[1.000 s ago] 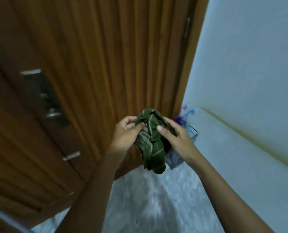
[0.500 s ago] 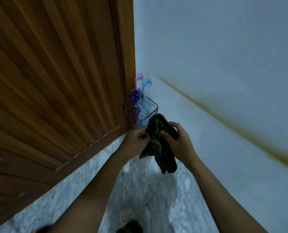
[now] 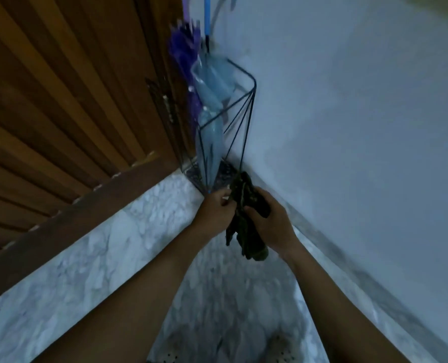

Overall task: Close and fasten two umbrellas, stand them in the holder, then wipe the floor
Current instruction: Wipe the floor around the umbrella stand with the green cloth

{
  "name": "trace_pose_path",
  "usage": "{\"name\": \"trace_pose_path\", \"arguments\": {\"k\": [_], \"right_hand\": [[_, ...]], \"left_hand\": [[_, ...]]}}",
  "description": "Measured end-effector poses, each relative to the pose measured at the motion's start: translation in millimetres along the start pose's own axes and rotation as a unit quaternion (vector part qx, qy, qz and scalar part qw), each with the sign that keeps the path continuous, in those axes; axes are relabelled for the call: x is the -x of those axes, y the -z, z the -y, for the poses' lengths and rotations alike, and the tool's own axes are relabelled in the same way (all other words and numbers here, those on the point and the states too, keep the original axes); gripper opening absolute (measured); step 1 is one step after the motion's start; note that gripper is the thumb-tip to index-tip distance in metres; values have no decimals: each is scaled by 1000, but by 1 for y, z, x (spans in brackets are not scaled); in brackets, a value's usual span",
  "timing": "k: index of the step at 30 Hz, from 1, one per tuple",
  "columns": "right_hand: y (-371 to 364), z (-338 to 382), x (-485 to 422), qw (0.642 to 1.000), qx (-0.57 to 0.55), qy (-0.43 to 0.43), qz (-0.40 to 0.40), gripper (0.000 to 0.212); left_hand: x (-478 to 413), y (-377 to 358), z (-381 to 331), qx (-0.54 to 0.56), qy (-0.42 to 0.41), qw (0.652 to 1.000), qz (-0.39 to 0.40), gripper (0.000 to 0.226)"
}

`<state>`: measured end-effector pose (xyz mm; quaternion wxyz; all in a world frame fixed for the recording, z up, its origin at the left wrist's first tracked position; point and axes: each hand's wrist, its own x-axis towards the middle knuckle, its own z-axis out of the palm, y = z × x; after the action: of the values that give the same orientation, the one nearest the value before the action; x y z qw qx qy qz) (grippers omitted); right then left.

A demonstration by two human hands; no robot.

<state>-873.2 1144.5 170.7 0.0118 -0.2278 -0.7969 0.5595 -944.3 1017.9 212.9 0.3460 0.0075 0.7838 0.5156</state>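
Where the floor (image 3: 128, 247) waits below, the cloth (image 3: 249, 239) hangs down.
Both the left hand (image 3: 215, 209) and the right hand (image 3: 271, 224) grip it.

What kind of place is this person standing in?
Most likely the entryway of a home. A wooden door meets a plain wall, a wire holder with two closed umbrellas stands in the corner, and the floor looks like marble. The left hand and right hand grip a green cloth.
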Motion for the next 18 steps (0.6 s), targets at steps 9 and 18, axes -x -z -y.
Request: {"name": "trace_pose_path", "arguments": {"k": [9, 18], "right_hand": [[-107, -217, -117, 999, 5, 46, -19, 46], [-98, -278, -243, 977, 160, 142, -25, 43]], "left_hand": [[-178, -37, 195, -33, -5, 999, -21, 27], [-278, -11, 283, -195, -8, 974, -115, 73]]}}
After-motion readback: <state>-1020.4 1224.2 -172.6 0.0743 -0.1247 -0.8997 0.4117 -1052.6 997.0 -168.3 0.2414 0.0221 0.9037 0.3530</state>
